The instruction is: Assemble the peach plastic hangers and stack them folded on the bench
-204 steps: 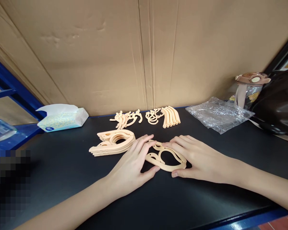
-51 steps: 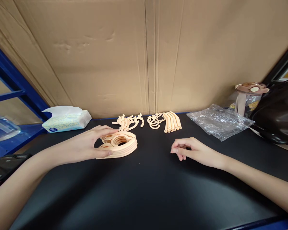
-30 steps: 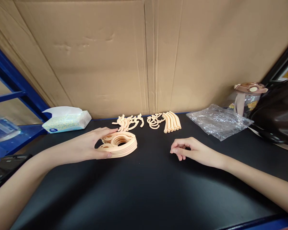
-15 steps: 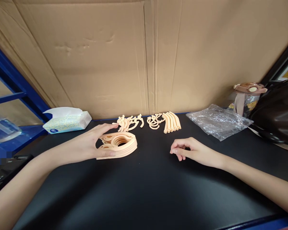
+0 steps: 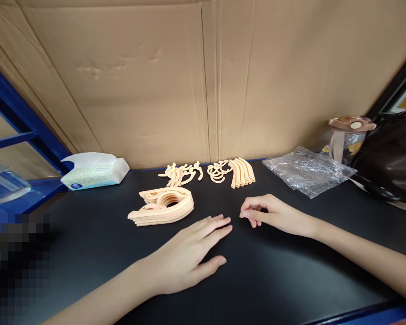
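My left hand (image 5: 192, 253) is over the black table with its fingers stretched out and the thumb apart, holding nothing. Just beyond it lies a neat stack of peach plastic folding-hanger parts (image 5: 179, 214), curved and with round openings; the hand does not touch it. To the right, my right hand (image 5: 265, 214) rests with fingers curled in and thumb against them, and nothing shows in its grasp. At the back are a loose pile of peach hook-shaped pieces (image 5: 179, 174), a smaller group of hooks (image 5: 216, 171) and a row of curved peach hanger arms (image 5: 242, 171).
A tissue pack (image 5: 94, 171) lies at the back left. On the right are a crumpled clear plastic bag (image 5: 307, 171), a bottle with a brown lid (image 5: 352, 126) and a dark shiny bag (image 5: 392, 162). A cardboard wall (image 5: 138, 90) stands behind the black table (image 5: 257, 289).
My left hand has let go of the stack of hanger parts and moved right and toward me, fingers now flat. The stack stays in place. My right hand has not moved.
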`<state>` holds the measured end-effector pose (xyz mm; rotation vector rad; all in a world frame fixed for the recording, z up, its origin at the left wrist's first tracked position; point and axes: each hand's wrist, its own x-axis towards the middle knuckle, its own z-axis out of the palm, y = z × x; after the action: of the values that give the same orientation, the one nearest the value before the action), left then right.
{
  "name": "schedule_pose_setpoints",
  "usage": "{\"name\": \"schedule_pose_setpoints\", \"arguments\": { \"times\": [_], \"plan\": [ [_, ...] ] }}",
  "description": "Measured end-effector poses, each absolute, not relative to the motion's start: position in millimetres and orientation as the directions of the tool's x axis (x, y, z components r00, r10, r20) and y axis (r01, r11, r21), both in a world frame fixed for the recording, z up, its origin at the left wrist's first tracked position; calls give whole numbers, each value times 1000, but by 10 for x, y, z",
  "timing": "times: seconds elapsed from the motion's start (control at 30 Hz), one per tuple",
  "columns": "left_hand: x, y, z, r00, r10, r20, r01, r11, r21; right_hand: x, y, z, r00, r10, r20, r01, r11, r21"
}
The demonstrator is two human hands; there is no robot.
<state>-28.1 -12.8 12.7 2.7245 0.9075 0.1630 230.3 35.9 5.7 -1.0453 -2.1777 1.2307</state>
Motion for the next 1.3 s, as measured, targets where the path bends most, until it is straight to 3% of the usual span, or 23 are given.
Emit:
{"name": "schedule_pose_setpoints", "arguments": {
  "times": [0.3,1.0,1.3],
  "plan": [
    [-299,-107,181,805,592,30,559,-775,296,2313,324,86,-704,709,32,452,483,-750],
    [-299,-93,169,808,586,62,544,-782,303,2292,300,89,-727,682,80,516,619,-592],
    [-298,-93,170,809,588,1,567,-780,266,2418,538,-38,-527,787,322,638,616,-461]
  ]
}}
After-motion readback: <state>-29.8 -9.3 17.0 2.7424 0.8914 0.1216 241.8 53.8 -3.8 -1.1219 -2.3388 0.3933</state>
